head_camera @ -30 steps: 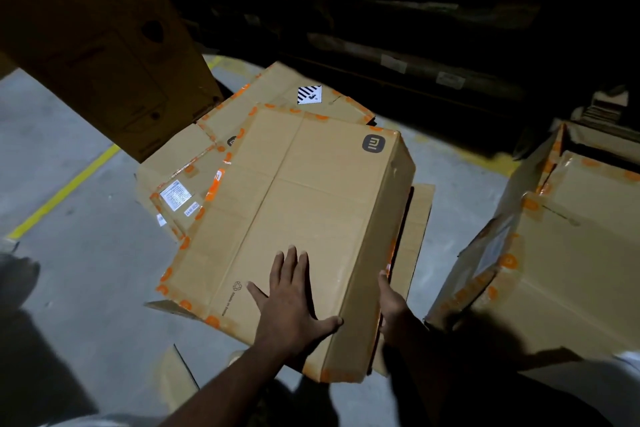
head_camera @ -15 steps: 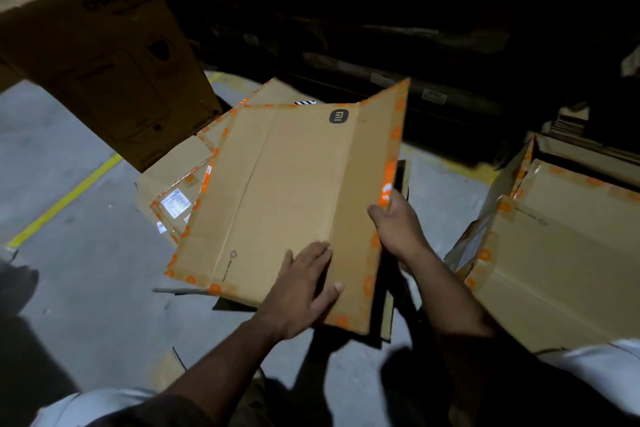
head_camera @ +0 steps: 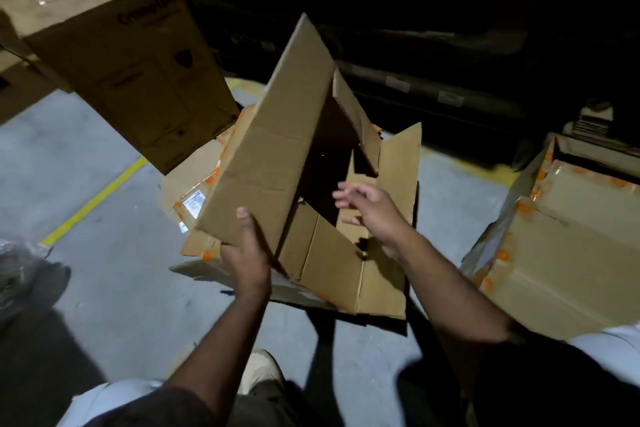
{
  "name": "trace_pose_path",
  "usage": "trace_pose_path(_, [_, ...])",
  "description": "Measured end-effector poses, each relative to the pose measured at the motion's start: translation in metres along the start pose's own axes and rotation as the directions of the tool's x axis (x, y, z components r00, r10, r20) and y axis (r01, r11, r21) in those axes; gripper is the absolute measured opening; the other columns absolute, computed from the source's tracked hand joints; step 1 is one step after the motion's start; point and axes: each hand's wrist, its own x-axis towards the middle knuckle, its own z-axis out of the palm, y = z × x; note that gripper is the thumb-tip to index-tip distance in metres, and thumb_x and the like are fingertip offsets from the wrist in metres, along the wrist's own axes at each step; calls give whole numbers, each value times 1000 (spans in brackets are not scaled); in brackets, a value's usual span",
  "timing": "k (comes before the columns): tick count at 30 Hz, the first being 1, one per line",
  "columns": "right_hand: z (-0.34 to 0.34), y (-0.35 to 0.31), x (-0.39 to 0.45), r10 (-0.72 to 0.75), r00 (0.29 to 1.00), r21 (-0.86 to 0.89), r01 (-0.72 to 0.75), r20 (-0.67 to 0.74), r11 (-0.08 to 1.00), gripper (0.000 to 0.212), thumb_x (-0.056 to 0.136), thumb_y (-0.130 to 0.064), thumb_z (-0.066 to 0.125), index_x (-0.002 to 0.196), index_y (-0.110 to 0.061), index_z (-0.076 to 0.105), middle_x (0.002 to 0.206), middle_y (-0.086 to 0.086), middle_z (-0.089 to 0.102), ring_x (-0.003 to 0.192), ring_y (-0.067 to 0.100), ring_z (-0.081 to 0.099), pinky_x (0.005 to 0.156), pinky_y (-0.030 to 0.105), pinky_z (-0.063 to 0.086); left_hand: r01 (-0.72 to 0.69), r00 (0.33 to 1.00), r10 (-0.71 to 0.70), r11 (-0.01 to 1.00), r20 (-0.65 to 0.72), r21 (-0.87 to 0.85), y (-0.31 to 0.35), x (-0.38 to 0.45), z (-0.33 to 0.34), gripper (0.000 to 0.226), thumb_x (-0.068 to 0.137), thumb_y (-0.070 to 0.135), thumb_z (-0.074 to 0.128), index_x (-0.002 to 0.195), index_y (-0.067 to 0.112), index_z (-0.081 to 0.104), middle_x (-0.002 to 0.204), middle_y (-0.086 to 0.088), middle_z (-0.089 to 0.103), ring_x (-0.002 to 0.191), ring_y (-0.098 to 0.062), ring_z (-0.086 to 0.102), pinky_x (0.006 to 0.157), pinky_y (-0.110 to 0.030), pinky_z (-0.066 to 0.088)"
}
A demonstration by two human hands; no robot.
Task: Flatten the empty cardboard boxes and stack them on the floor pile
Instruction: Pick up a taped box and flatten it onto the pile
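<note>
A brown cardboard box (head_camera: 273, 156) is tipped up on end above the floor pile, its open dark inside and loose flaps facing me. My left hand (head_camera: 247, 250) grips the near lower corner of its raised side panel. My right hand (head_camera: 372, 210) hovers with fingers spread in front of the box's opening, touching nothing that I can see. Under the box lies the floor pile of flattened boxes (head_camera: 194, 180) with orange tape and a white label.
A tall printed carton (head_camera: 128, 62) stands at the back left. Another opened box with orange tape (head_camera: 568, 236) lies at the right. A yellow line (head_camera: 93, 198) crosses the grey concrete floor. A clear plastic bag (head_camera: 17, 263) sits at the left edge. Dark shelving fills the back.
The box was lying flat under both hands; it has been lifted and tipped upright, showing its open inside. My right hand has let go of the box's edge and now hovers open.
</note>
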Motion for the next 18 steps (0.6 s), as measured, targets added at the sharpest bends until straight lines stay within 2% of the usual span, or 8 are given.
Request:
trace_pose_path(2, [6, 24, 5, 90, 996, -80, -91, -19, 993, 33, 103, -26, 51, 136, -21, 58, 134, 0, 60, 118, 14, 58, 96, 30, 50, 73, 996, -77, 993, -39, -96, -8, 20, -1, 62, 95, 59, 56, 137, 14, 48, 124, 2, 56, 114, -18, 53, 97, -25, 38])
trace_pose_path(4, [16, 40, 11, 109, 994, -177, -111, -21, 978, 40, 101, -21, 54, 141, -25, 52, 145, -2, 52, 123, 12, 52, 100, 30, 45, 139, 988, -148, 978, -49, -155, -9, 27, -4, 68, 93, 63, 56, 138, 14, 44, 124, 3, 56, 113, -18, 54, 94, -28, 43])
trace_pose_path(7, [32, 49, 23, 116, 991, -313, -91, 60, 945, 73, 93, -7, 58, 154, -34, 29, 161, -5, 28, 142, 18, 36, 113, 40, 39, 176, 984, -171, 941, 43, -287, -13, 35, -8, 62, 93, 60, 57, 134, 14, 51, 119, 10, 64, 114, -15, 62, 84, -22, 49])
trace_pose_path(10, [42, 48, 34, 115, 974, -372, -35, 194, 927, 97, 83, -1, 65, 158, -37, 14, 165, -9, 17, 148, 23, 28, 115, 45, 38, 225, 968, -168, 913, 188, -341, -17, 40, -9, 44, 97, 54, 55, 126, 23, 64, 124, 5, 71, 121, -18, 64, 102, -38, 50])
trace_pose_path(12, [44, 43, 39, 97, 965, -370, -1, 242, 929, 100, 81, -3, 70, 158, -37, 15, 160, -9, 25, 144, 22, 35, 108, 40, 45, 275, 948, -190, 893, 256, -357, -20, 39, -8, 39, 99, 53, 52, 121, 25, 66, 127, 2, 70, 122, -19, 63, 107, -42, 46])
trace_pose_path(15, [40, 36, 42, 75, 958, -463, 64, 275, 884, 89, 78, -15, 81, 152, -30, 33, 148, -2, 42, 127, 21, 50, 94, 28, 46, 306, 937, -211, 880, 277, -364, -18, 37, -4, 38, 100, 52, 51, 124, 27, 65, 122, 3, 73, 113, -17, 68, 103, -42, 50])
trace_pose_path(18, [32, 27, 35, -5, 971, -537, 136, 240, 833, 60, 71, -23, 88, 118, -33, 52, 112, -5, 60, 99, 17, 60, 81, 35, 54, 306, 942, -224, 878, 250, -368, -17, 37, -2, 34, 100, 52, 51, 120, 29, 66, 114, 5, 75, 102, -14, 72, 95, -40, 54])
